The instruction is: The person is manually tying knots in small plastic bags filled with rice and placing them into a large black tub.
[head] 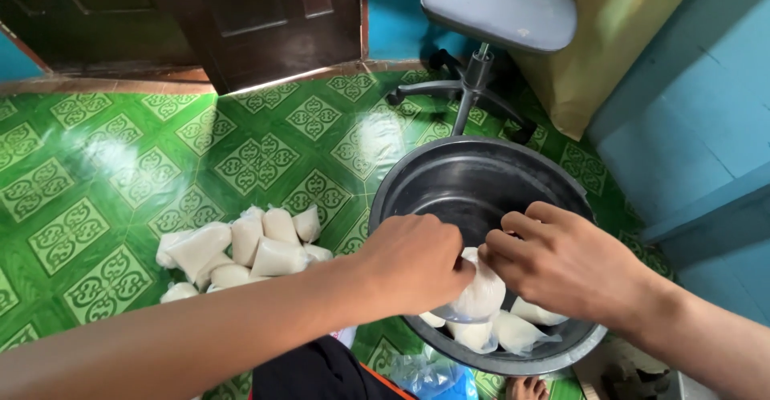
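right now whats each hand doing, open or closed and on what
Left hand: closed on the top of a small white filled bag, over the dark basin.
Right hand: fingers pinched on the same bag's top.

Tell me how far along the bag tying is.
Done: a pile of filled bags lies on the green floor. In hand: both the left hand and right hand grip one bag over the basin. Left: several bags in it.

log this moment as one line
hands: left and right both grip white bag | over: dark basin | floor: pile of bags
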